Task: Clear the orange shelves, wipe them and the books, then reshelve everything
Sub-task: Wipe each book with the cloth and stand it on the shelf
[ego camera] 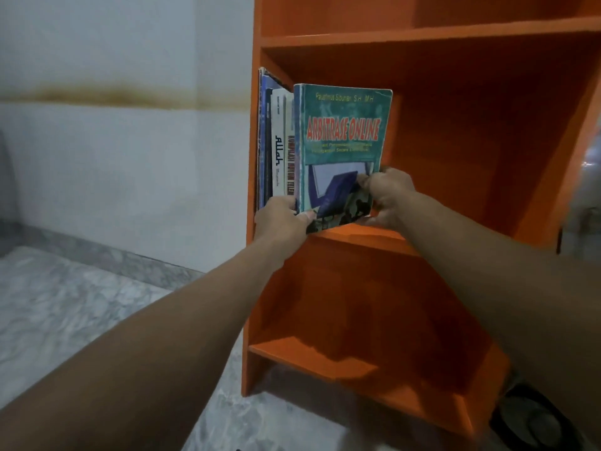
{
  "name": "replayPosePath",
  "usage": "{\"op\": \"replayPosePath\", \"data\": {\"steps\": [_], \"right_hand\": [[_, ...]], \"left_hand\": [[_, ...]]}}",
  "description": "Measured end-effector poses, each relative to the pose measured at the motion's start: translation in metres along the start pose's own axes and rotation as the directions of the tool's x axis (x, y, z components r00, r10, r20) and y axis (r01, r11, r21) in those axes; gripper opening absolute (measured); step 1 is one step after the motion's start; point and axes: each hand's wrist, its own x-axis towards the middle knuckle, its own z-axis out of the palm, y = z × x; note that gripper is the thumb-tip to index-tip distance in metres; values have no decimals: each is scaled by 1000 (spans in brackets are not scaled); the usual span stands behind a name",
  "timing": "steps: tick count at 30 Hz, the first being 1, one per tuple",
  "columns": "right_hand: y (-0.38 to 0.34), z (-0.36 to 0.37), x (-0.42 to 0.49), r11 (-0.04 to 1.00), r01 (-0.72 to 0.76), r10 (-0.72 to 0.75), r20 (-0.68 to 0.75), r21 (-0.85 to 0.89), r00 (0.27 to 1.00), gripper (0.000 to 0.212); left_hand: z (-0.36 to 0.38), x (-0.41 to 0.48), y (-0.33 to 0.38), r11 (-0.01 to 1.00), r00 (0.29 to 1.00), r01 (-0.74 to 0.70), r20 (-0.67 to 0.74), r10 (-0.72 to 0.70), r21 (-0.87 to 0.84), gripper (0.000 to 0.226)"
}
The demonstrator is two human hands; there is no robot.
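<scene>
A pale wall (113, 157) with one brownish stain band (130, 96) fills the left, above a grey marble floor (65, 320). Two bare forearms reach up to the orange shelf unit (471, 125), which shows three horizontal boards. On the middle board (374, 237) the shelved books (270, 148) stand upright, pressed against the unit's left side panel; four spines can be counted, though the thin ones at the far left are hard to separate. One white spine reads "Allah" (278, 151). The left hand (283, 222) is curled at the foot of this row, its thumb laid on the lower left corner of the Arbitrase Online book (344, 138), one teal paperback standing just right of the row with its front cover facing out (the cover's lower edge is worn and curled). The right hand (388, 196) pinches that book's lower right corner, fingers bent around the cover edge. The lower board (309, 356) is bare. At the bottom right, one dark round object (533, 421) lies on the floor; what it is cannot be told
</scene>
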Motion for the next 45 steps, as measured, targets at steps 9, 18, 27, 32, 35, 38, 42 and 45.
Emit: {"op": "replayPosePath", "data": {"steps": [9,18,27,32,35,38,42,45], "right_hand": [[24,-6,59,991,-125,118,150,37,982,33],[36,13,100,987,-159,158,156,-6,975,39],[52,29,104,998,-69,67,152,5,986,39],[58,28,103,997,-67,74,171,-50,982,43],[59,25,96,994,-58,76,205,-93,976,38],[59,24,85,982,7,24,162,-188,986,34],[56,20,54,873,254,-279,1,-416,960,21],[58,14,19,748,404,-438,67,-527,897,17]], "left_hand": [[35,14,1,984,989,104,-120,-87,145,13],[43,24,-3,972,972,82,-232,-30,220,15],[47,31,-5,956,956,115,-293,-32,271,20],[48,34,-8,942,950,140,-309,-41,306,32],[46,33,-14,945,960,156,-269,-77,286,28],[38,25,-16,951,976,157,-192,-107,268,23],[23,7,-16,936,990,132,-87,-110,327,14],[14,-3,-17,909,994,104,-4,-112,404,13]]}}
